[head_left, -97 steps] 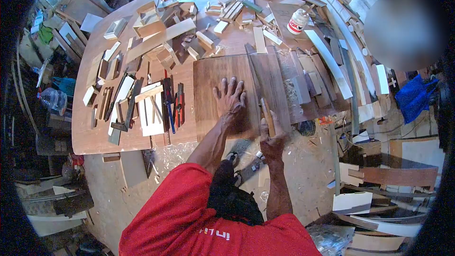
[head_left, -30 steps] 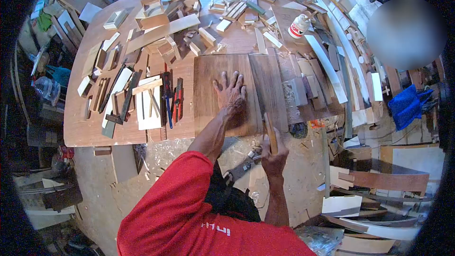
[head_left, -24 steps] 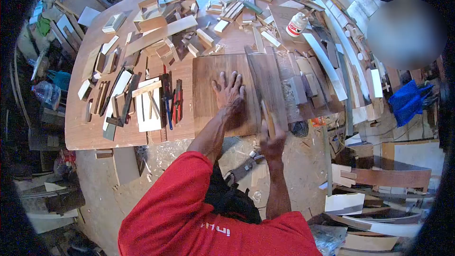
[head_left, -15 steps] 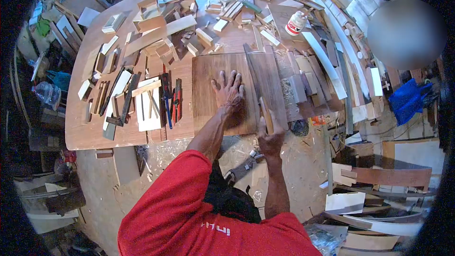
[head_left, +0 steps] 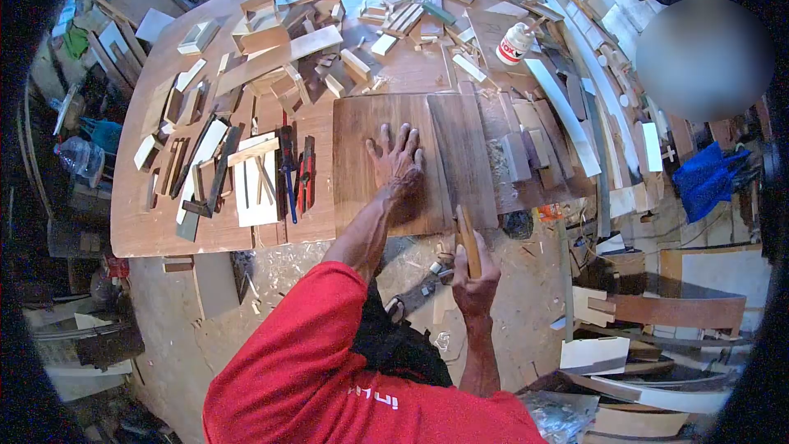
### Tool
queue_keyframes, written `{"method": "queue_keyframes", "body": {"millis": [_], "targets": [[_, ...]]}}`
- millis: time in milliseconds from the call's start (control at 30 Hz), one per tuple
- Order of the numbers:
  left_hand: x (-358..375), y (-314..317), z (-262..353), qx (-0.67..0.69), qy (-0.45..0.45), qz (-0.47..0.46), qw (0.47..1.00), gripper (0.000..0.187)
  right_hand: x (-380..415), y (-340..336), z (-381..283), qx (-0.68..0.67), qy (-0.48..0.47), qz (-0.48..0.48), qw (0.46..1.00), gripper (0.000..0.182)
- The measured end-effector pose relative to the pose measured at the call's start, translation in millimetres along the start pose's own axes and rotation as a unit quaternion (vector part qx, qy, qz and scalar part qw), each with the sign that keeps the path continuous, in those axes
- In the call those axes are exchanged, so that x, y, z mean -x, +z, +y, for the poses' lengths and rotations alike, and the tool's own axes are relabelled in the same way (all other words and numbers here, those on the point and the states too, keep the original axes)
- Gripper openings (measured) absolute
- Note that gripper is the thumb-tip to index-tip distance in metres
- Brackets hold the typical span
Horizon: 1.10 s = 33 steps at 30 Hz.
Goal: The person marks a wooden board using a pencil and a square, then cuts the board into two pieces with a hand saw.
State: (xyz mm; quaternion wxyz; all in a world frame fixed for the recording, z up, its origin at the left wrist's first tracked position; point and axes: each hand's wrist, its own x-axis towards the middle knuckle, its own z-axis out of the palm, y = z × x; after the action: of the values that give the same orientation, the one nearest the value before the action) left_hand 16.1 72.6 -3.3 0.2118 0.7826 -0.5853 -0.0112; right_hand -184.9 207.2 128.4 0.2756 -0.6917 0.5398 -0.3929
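Note:
My left hand [head_left: 396, 156] lies flat with fingers spread on a wide brown wooden panel [head_left: 353, 131] at the table's front edge. A narrower dark wooden board [head_left: 464, 152] lies along the panel's right side. My right hand [head_left: 477, 279] is wrapped round the wooden handle of a tool [head_left: 468, 238], just in front of the narrower board's near end. The tool's upper end is thin, and its exact kind is hard to make out.
Left of the panel lie a red clamp [head_left: 306, 177], a blue-handled tool [head_left: 289, 173] and a white board [head_left: 256, 197]. Wood offcuts [head_left: 271, 41] cover the table's far part. A white glue bottle [head_left: 514, 43] stands at the back right. A blurred person [head_left: 703, 57] is at the right.
My right hand has moved toward my body with the tool, off the boards and past the table edge. My left hand stays in place.

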Motion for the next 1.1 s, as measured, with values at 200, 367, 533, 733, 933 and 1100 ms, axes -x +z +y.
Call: {"method": "queue_keyframes", "body": {"millis": [200, 367, 533, 733, 933, 1100], "targets": [[-4, 2, -1, -0.003, 0.011, 0.009, 1.0, 0.051, -33, 25, 16, 0.015, 0.081, -0.05, 0.995, 0.037], [-3, 10, -3, -0.022, 0.009, 0.012, 1.0, 0.049, 11, 8, 26, -0.001, -0.056, 0.024, 0.998, 0.036], [-4, 10, -6, -0.025, 0.02, 0.022, 0.999, 0.05, -27, 22, 20, 0.013, 0.027, -0.024, 0.999, 0.037], [0, 7, -1, -0.033, 0.007, 0.004, 0.999, 0.05, -7, 7, 20, -0.001, -0.025, 0.02, 1.0, 0.033], [-4, 3, 1, -0.026, 0.002, -0.026, 0.999, 0.051, -16, 11, 19, 0.026, 0.017, -0.022, 0.999, 0.037], [-2, 7, -2, -0.022, 0.012, -0.002, 1.0, 0.051, -19, 12, 3, -0.002, -0.004, 0.003, 1.0, 0.035]]}}
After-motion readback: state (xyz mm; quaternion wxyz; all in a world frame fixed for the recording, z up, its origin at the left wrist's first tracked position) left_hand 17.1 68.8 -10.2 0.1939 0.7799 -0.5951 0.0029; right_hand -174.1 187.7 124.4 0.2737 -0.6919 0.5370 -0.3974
